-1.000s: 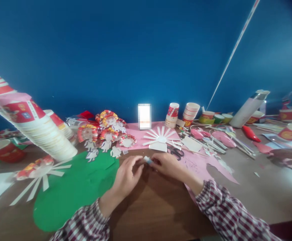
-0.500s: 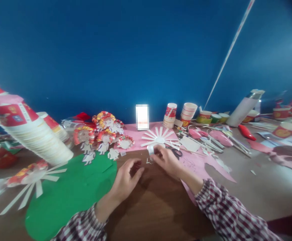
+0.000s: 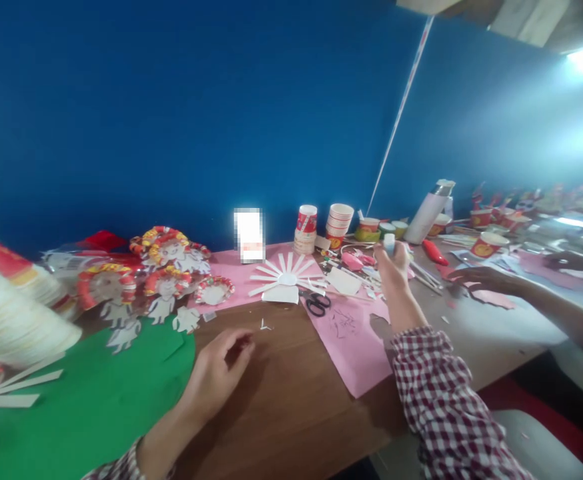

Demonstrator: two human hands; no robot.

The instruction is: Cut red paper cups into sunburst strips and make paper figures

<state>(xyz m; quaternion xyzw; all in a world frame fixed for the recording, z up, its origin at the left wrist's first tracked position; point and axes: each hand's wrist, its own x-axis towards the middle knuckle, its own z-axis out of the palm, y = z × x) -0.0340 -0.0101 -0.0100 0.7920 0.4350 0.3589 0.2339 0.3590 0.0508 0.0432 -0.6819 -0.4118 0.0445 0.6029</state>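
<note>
Right grip [image 3: 395, 270] is closed on a small white-and-blue piece [image 3: 389, 240], right of and beyond the black scissors [image 3: 316, 305] | left grip [image 3: 219, 370] curls loosely half-open, nothing visible inside, left of the scissors | spoked white paper [image 3: 287, 279] lies just left of them

A pale flask [image 3: 425, 217] stands near a blue wall [image 3: 171, 113]; paper-cup stacks [image 3: 305, 230] stand to its left.

Scissors [image 3: 316, 306] R of cut cup [image 3: 287, 281]
</note>
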